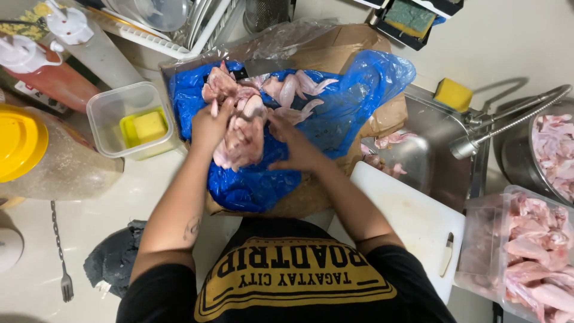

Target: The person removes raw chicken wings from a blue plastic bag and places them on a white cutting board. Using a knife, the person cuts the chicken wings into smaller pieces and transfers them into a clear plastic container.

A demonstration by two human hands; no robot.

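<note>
I see a clump of raw chicken wings (242,140) lying on a blue plastic bag (335,113) spread over a cardboard box (335,45). My left hand (209,125) clamps its left side; my right hand (293,143) presses flat against its right. A white cutting board (412,221) sits nearby, beside the sink (427,149).

Pretty cramped kitchen setup. Pale, glossy counter (538,42) reflected the overhead light, with a shadow from the tap (508,122) across it. A steel sink (430,152) sat on the right, with a white cutting board (412,221) laid over its near edge. A dish rack (179,30) stood at the back, a sponge holder (409,21) beyond it. On the left were a yellow-lidded jar (36,155), two squeeze bottles (54,66), a clear tub (128,119) and a fork (60,251).
</note>
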